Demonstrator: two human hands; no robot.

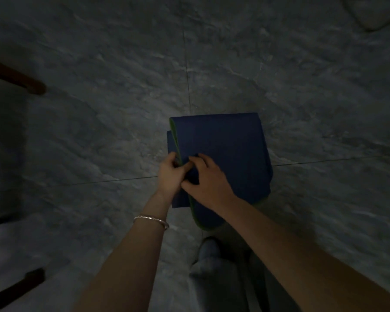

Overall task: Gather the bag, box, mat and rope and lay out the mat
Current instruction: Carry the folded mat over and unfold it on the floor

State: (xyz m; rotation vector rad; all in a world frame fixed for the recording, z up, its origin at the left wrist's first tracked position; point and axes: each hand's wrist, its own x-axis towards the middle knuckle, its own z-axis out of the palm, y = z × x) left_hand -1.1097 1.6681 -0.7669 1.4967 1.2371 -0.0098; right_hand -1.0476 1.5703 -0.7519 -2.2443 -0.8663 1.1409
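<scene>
A dark blue mat [225,149] with a green underside is folded into a thick bundle in front of me, over the grey stone floor. My left hand [170,174], with a silver bracelet on its wrist, pinches the folded layers at the bundle's left edge. Beside it, my right hand [206,180] grips the same edge, thumb under the top layer and fingers on top. No bag, box or rope shows in the dim view.
Grey marbled floor tiles [122,109] fill the view. Dark wooden furniture legs [18,79] reach in from the left edge, with a pale surface behind them. My foot in a light shoe [206,255] stands below the mat. A pale rounded shape [369,14] lies top right.
</scene>
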